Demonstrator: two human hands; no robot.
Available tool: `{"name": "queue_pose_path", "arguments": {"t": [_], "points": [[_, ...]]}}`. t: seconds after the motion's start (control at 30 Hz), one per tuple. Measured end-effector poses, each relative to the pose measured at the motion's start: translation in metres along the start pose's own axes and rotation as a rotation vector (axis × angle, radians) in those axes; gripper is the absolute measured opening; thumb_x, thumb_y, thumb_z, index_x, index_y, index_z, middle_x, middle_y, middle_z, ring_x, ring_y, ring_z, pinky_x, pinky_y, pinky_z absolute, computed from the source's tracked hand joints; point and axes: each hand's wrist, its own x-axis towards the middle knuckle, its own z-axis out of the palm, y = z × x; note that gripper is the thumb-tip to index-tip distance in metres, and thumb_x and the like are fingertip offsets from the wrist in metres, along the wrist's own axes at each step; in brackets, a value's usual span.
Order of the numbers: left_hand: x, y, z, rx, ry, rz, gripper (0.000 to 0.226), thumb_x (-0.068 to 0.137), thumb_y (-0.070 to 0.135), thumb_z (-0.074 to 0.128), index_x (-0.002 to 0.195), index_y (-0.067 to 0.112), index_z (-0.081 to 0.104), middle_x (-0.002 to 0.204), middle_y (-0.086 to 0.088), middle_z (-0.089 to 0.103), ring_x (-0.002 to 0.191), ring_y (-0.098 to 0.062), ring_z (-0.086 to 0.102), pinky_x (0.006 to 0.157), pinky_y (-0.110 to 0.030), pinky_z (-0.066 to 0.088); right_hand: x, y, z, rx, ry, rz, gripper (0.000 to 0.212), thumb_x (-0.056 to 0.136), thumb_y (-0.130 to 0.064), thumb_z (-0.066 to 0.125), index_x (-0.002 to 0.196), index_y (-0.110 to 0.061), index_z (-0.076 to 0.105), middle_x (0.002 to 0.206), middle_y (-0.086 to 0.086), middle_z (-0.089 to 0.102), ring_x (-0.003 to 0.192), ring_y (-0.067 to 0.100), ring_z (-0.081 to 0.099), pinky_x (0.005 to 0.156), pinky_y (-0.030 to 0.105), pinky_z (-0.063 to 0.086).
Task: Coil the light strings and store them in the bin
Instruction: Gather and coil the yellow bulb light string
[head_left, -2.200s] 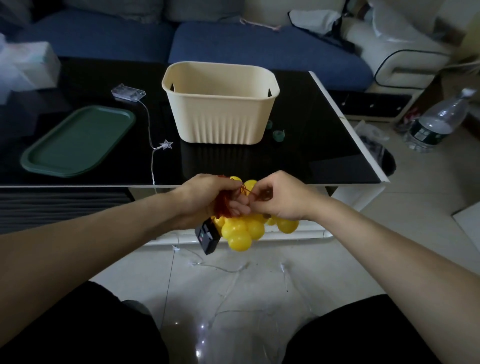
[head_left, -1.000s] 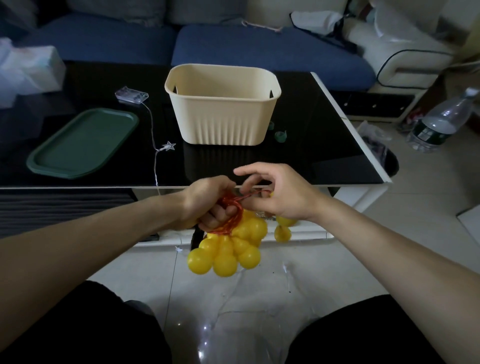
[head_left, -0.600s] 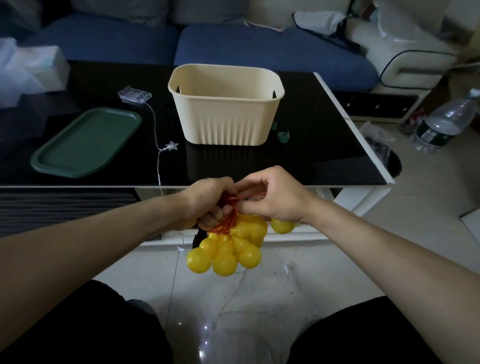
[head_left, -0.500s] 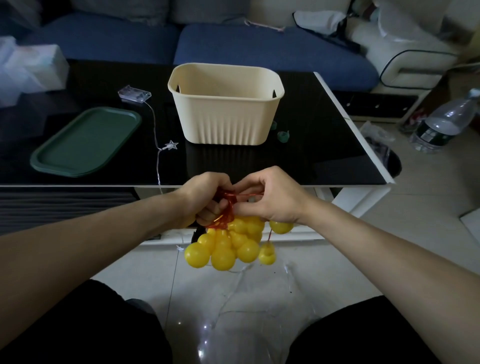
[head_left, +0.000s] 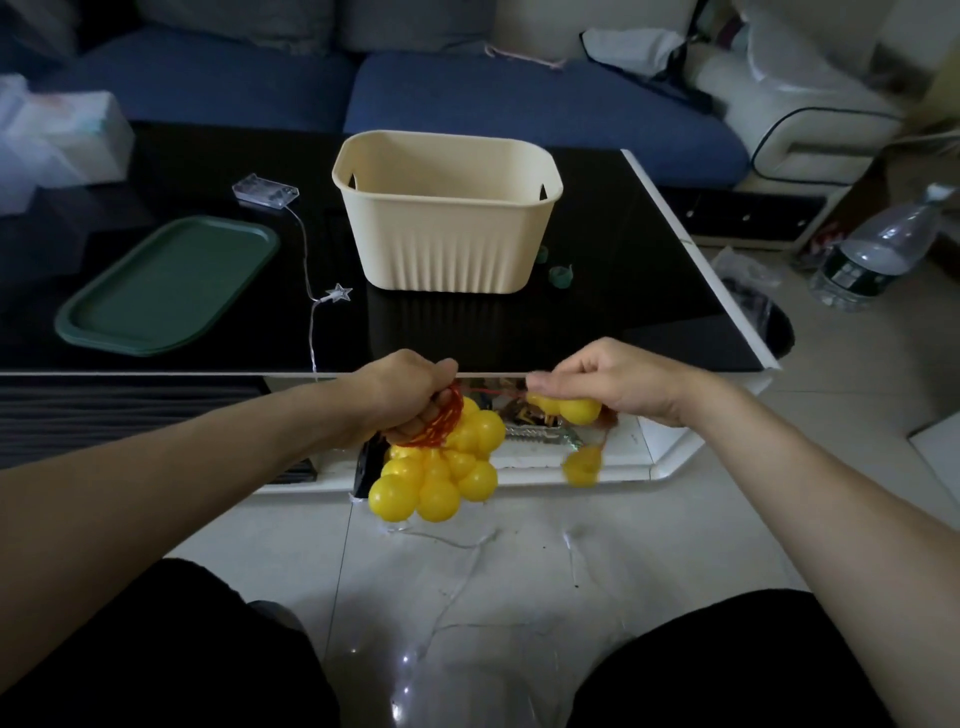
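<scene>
My left hand (head_left: 402, 392) grips a coil of red wire (head_left: 441, 423), and a cluster of yellow ball lights (head_left: 441, 470) hangs below it. My right hand (head_left: 602, 382) pinches the same string's free end, stretched taut to the right, with yellow balls (head_left: 563, 408) under its fingers and one blurred ball (head_left: 582, 467) dangling. A black battery box (head_left: 366, 460) hangs behind the cluster. The cream bin (head_left: 447, 208) stands open on the black table (head_left: 649, 291). A second string with a clear battery box (head_left: 265, 189) and a star light (head_left: 337, 293) trails off the table's front edge.
A green tray (head_left: 166, 283) lies at the table's left, with a tissue pack (head_left: 62, 135) behind it. Small green pieces (head_left: 561, 275) sit right of the bin. A water bottle (head_left: 878, 249) stands on the floor at right. Clear wire with tiny lights (head_left: 457, 587) lies between my knees.
My right hand has drawn away to the right, pulling the red wire taut with a few balls. My left hand keeps its hold on the coil and cluster.
</scene>
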Motion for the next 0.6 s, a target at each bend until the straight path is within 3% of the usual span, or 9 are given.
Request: {"name": "queue_pose_path", "arguments": {"t": [0.1,0.2,0.3,0.37,0.47,0.6], "points": [[0.001,-0.002,-0.004,-0.052,0.030,-0.013,0.050,0.107,0.037,0.032,0.061,0.020,0.037,0.049,0.003,0.025,0.038,-0.011,0.018,0.039,-0.020,0.015,-0.001,0.004,-0.008,-0.005,0.163,0.053,0.064,0.081,-0.074,0.057,0.070,-0.011,0.063,0.062,0.005,0.049,0.056,0.013,0.045,0.056,0.023,0.036],[0.000,-0.003,-0.007,-0.101,0.062,-0.023,0.048,0.107,0.036,0.031,0.062,0.020,0.037,0.048,0.004,0.026,0.037,-0.010,0.019,0.039,-0.021,0.016,-0.004,0.005,-0.015,0.023,0.312,0.070,0.065,0.091,-0.066,0.054,0.072,-0.005,0.065,0.053,-0.005,0.052,0.053,0.007,0.048,0.061,0.024,0.037],[-0.002,-0.003,-0.008,-0.221,0.062,-0.053,0.047,0.108,0.035,0.029,0.066,0.018,0.038,0.044,0.005,0.028,0.035,-0.009,0.020,0.038,-0.021,0.017,-0.007,-0.003,-0.008,-0.026,0.383,-0.027,0.038,0.097,-0.043,0.062,0.082,-0.010,0.074,0.046,-0.015,0.057,0.046,-0.004,0.052,0.053,0.011,0.039],[-0.001,-0.003,-0.010,-0.347,0.060,-0.091,0.045,0.108,0.036,0.029,0.068,0.018,0.039,0.046,0.005,0.030,0.037,-0.009,0.023,0.039,-0.023,0.021,-0.008,-0.013,0.006,-0.110,0.395,-0.130,0.022,0.093,-0.035,0.070,0.079,-0.018,0.073,0.054,-0.016,0.064,0.052,-0.004,0.058,0.052,0.010,0.042],[0.000,-0.002,-0.012,-0.544,0.031,-0.135,0.044,0.107,0.040,0.029,0.070,0.019,0.040,0.052,0.004,0.033,0.041,-0.011,0.027,0.047,-0.026,0.024,-0.004,-0.026,0.029,-0.146,0.348,-0.212,0.014,0.091,-0.032,0.073,0.082,-0.021,0.075,0.073,-0.005,0.072,0.068,0.008,0.068,0.064,0.026,0.054],[0.000,0.003,-0.011,-0.700,-0.026,-0.117,0.044,0.107,0.040,0.031,0.070,0.018,0.041,0.055,0.002,0.040,0.042,-0.012,0.035,0.050,-0.027,0.028,-0.004,-0.040,0.052,-0.258,0.266,-0.275,0.016,0.091,-0.027,0.072,0.075,-0.024,0.070,0.066,-0.010,0.065,0.061,-0.003,0.060,0.053,0.011,0.043]]}}
